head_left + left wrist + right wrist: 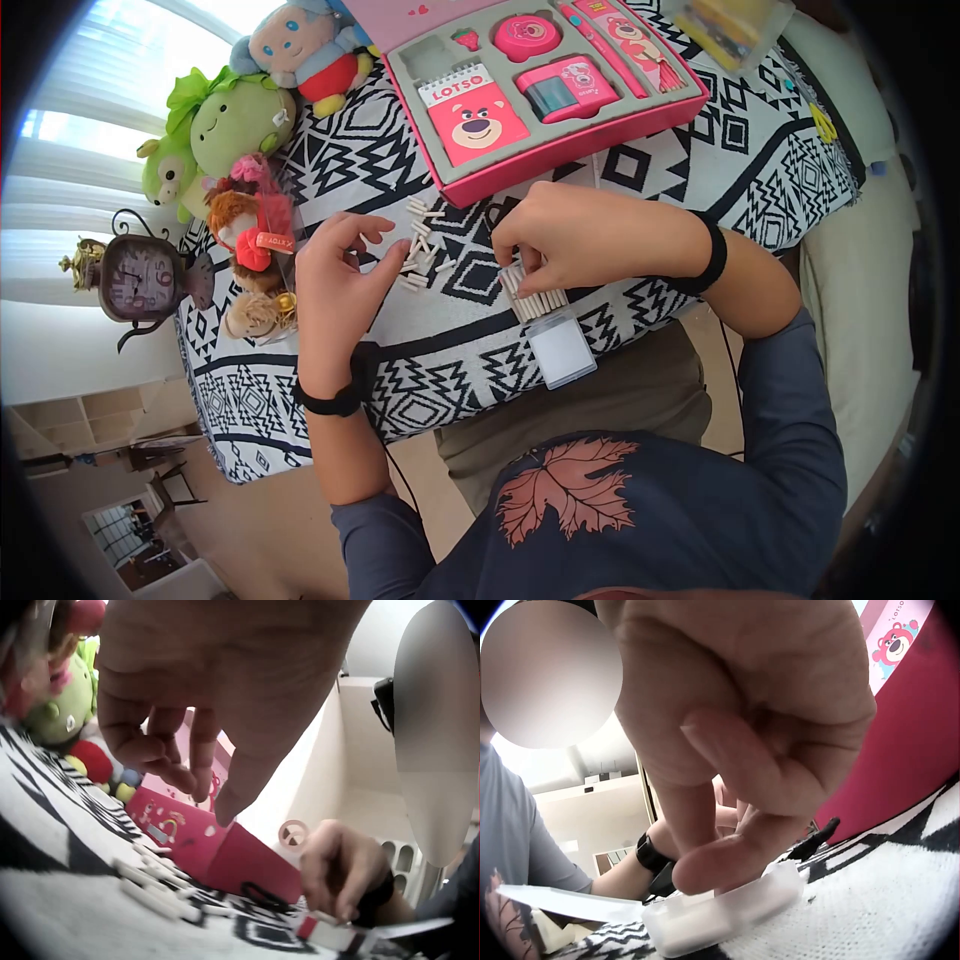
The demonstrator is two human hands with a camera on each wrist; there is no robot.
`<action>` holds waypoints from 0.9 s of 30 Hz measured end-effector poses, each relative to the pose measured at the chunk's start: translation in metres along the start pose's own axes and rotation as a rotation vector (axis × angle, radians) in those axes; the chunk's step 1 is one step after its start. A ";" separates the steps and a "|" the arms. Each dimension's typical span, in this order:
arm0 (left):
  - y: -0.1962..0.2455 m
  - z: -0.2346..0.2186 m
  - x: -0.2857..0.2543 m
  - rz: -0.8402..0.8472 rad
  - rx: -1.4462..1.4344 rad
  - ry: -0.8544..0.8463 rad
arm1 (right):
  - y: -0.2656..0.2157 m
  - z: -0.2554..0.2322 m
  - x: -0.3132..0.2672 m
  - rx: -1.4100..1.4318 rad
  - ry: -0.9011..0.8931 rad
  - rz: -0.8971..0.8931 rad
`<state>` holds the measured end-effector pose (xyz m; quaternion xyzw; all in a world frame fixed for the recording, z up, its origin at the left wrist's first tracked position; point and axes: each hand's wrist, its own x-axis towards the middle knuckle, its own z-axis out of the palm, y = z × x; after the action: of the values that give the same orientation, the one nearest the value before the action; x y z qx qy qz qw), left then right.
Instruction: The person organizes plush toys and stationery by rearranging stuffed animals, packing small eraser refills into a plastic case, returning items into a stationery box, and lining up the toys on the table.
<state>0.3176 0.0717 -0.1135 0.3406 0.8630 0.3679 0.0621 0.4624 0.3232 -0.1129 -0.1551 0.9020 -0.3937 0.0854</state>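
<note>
Several short white sticks (422, 240) lie loose on the patterned cloth. My left hand (345, 270) hovers beside them with fingers loosely bent and apart, holding nothing; the left wrist view shows the hand (217, 690) above the sticks (154, 889). A small clear box (727, 919) holds a row of white sticks (540, 303), its lid (562, 348) folded open toward my body. My right hand (575, 235) reaches down into the box, thumb and finger pinching at a stick. In the right wrist view, the fingertips hide most of what the right hand (742, 727) holds.
A pink gift box (560, 145) with a notebook and stationery stands beyond the hands. Plush toys (240, 120) and wrapped dolls (255, 240) line the left side, near an ornate clock (140, 275). A clear bag (730, 30) lies at the far right.
</note>
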 end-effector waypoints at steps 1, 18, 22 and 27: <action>0.001 -0.005 0.002 0.094 0.067 -0.069 | -0.002 -0.001 0.001 0.040 0.014 0.035; -0.004 0.024 -0.002 0.435 0.025 -0.379 | 0.014 0.011 0.002 -0.170 0.029 -0.144; 0.005 0.026 -0.008 0.437 0.194 -0.348 | 0.018 0.013 0.005 -0.179 0.002 -0.224; 0.017 0.027 -0.009 0.511 0.308 -0.270 | 0.017 0.017 0.004 -0.151 0.035 -0.241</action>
<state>0.3432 0.0903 -0.1226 0.5973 0.7791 0.1881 0.0290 0.4594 0.3208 -0.1373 -0.2613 0.9053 -0.3348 0.0099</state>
